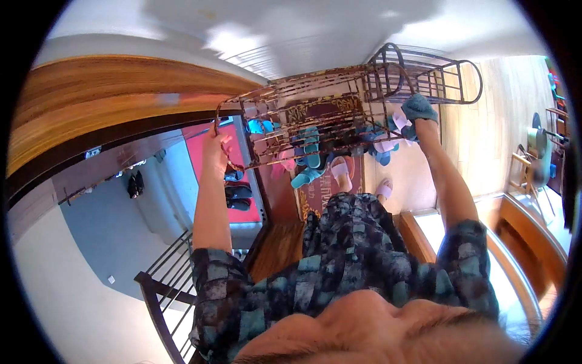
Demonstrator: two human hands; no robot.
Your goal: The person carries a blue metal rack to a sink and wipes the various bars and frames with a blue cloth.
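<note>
Left grip is clasping rusty rack, left of centre; right grip is clutching teal cloth, upper right.

Red-brown mat with pale lettering lies on the floor, teal slipper on it; pale plank flooring extends to the right, where a wooden stool-like frame stands near a rounded grey-green object, identity unclear. Left side, through the doorway: dark shoes on a bright red mat, and a black pair of footwear farther off against a grey surface. Dark-barred railing at lower left; wood-grain panel spans upper left.
</note>
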